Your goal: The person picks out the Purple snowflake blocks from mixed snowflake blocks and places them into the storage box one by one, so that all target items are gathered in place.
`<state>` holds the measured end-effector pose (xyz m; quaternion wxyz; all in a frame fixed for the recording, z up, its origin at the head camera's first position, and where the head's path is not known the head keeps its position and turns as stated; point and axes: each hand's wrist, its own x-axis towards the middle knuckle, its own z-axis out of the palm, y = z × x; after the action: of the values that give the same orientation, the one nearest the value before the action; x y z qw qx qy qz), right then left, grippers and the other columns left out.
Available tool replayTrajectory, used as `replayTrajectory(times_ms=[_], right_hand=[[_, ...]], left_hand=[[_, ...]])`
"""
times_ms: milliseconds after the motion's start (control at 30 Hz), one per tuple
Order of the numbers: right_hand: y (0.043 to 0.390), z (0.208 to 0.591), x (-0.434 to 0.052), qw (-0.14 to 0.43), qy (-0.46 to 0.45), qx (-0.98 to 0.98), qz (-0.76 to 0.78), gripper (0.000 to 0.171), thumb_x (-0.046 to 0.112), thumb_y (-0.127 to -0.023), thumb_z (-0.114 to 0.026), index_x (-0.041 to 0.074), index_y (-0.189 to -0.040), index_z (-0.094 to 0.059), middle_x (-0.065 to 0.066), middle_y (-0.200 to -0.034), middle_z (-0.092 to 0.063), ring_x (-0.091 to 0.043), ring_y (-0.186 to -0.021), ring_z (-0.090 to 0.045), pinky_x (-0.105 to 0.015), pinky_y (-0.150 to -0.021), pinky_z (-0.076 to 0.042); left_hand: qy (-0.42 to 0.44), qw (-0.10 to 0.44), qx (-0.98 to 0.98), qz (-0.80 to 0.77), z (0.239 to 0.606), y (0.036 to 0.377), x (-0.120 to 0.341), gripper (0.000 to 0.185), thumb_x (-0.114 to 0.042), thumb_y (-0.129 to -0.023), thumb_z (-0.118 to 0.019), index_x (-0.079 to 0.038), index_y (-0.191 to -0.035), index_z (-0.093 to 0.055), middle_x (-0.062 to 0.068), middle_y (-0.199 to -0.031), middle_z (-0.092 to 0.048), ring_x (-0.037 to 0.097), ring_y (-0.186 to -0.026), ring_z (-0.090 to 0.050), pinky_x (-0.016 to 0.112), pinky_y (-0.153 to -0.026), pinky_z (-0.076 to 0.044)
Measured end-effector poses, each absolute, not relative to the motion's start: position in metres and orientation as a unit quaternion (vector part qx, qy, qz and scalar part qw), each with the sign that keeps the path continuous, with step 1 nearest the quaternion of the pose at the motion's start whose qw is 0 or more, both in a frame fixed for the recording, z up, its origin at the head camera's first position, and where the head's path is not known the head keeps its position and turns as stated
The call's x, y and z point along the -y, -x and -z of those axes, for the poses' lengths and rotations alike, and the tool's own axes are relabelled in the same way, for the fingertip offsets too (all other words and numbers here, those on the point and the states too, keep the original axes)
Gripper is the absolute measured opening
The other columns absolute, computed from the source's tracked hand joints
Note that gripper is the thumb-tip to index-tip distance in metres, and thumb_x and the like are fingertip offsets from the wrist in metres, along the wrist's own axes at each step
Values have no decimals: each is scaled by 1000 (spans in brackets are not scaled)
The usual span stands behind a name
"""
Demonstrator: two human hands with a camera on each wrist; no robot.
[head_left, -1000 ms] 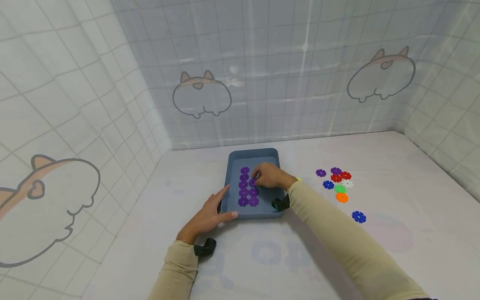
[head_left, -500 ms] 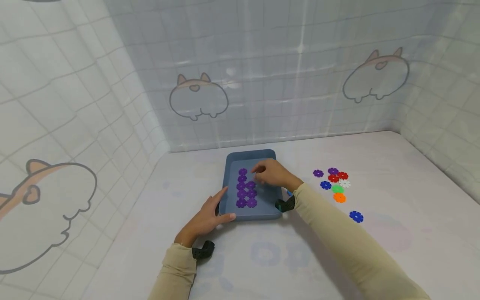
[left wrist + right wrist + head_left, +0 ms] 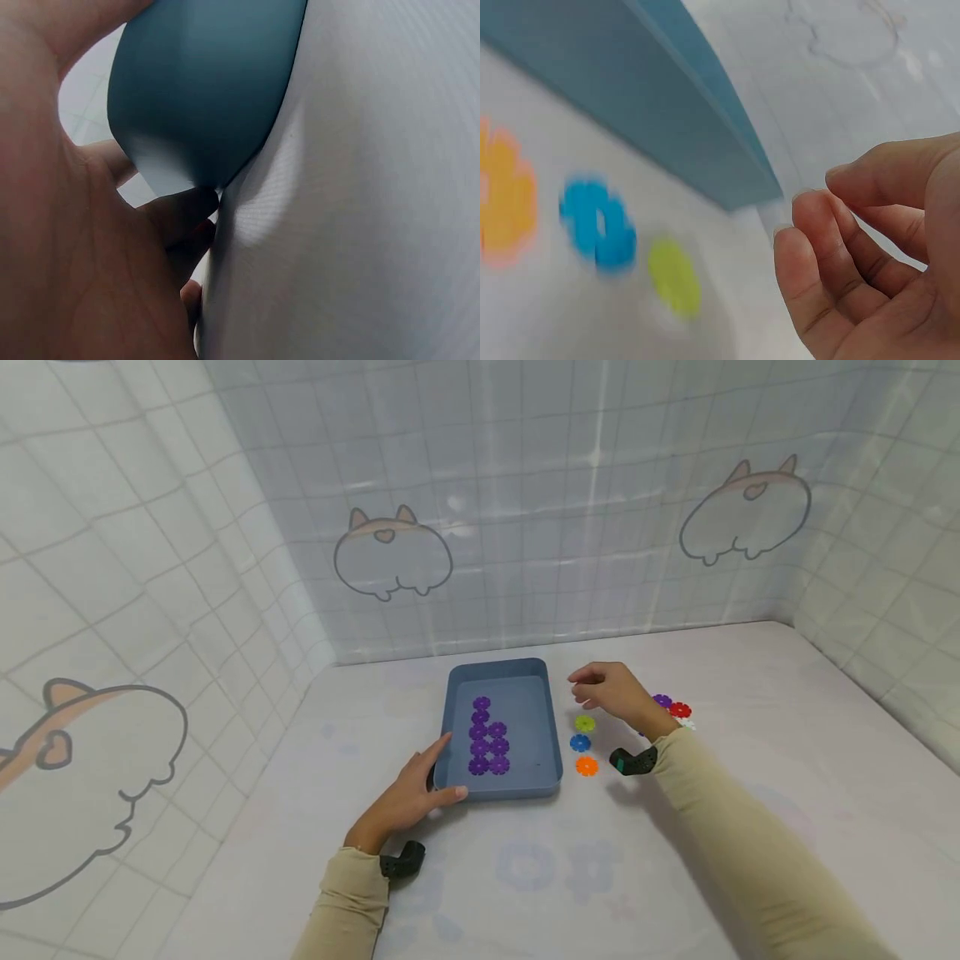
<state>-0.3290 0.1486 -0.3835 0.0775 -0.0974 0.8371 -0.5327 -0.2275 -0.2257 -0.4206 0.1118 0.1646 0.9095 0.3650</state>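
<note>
A blue-grey tray (image 3: 536, 792) stands in front of me, with several purple snowflake discs (image 3: 479, 747) inside it in a longer left column and a right column of three. At the tray's near left corner, my left hand (image 3: 405, 795) holds it, thumb on the front rim and fingers along the left side. In the left wrist view the fingers bend against the tray wall (image 3: 202, 90). Right of the tray, my right hand (image 3: 611, 692) is above the table with loosely bent fingers and nothing between them. Beneath it lies a yellow-green disc (image 3: 585, 723).
A blue disc (image 3: 581, 743) and an orange disc (image 3: 587, 766) line up beside the tray's right wall. Farther right, a purple disc (image 3: 662, 701) and a red disc (image 3: 680, 710) show past my right forearm, which hides other discs. A tiled-pattern wall (image 3: 517, 527) closes the back.
My right hand has left the purple discs in the tray and moved right, outside it. The row of yellow-green, blue and orange discs is uncovered. The left hand stays at the tray's corner.
</note>
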Motion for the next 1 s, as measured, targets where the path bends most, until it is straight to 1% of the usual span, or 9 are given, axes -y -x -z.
replayTrajectory(times_ms=[233,400,500,633,733,867,1000], right_hand=[[325,389,-194,75,66,-846,524,39,19,-101,-60,-1,-134,-59,-24,-127,-63,-38,-107,-66,-47,-94,-53],[322,391,-222,67,52,-853,516,40,20,-102,-58,-2,-135,-57,-24,-129,-60,-37,-109,-65,-48,-96,-52],[320,394,-235,60,37,-856,512,41,22,-103,-58,-2,-136,-57,-23,-129,-59,-37,-110,-64,-44,-94,-54],[318,399,-247,45,10,-865,500,41,25,-103,-58,1,-136,-57,-22,-128,-59,-35,-108,-63,-35,-90,-55],[317,404,-254,28,-3,-873,487,40,25,-104,-57,1,-136,-58,-22,-129,-58,-34,-107,-62,-34,-91,-54],[315,409,-260,12,-13,-878,478,40,25,-105,-54,1,-136,-58,-23,-133,-55,-36,-112,-57,-45,-99,-49],[313,411,-264,-2,-19,-882,472,39,25,-105,-53,1,-135,-58,-24,-134,-53,-40,-118,-52,-54,-103,-45]], left_hand=[[-164,113,-908,-370,419,226,226,95,-54,-92,-67,-25,-163,-11,8,-167,-14,41,-151,-1,65,-117,-7],[-163,114,-907,-371,419,226,226,95,-54,-92,-67,-26,-163,-10,8,-167,-13,40,-151,-1,64,-117,-7],[-163,115,-907,-371,419,226,225,96,-55,-92,-67,-26,-163,-10,8,-167,-13,40,-151,-1,64,-117,-7],[-162,115,-908,-369,419,226,224,96,-56,-91,-66,-26,-163,-10,7,-167,-13,40,-151,-1,64,-117,-7],[-162,114,-908,-370,419,227,225,96,-56,-91,-66,-26,-163,-11,7,-167,-14,40,-151,-1,63,-117,-7],[-163,115,-907,-371,420,227,225,96,-56,-91,-66,-26,-163,-11,8,-167,-14,40,-151,-2,64,-117,-7],[-161,115,-907,-373,419,226,225,96,-56,-91,-67,-26,-163,-12,8,-167,-14,40,-151,-2,64,-117,-7]])
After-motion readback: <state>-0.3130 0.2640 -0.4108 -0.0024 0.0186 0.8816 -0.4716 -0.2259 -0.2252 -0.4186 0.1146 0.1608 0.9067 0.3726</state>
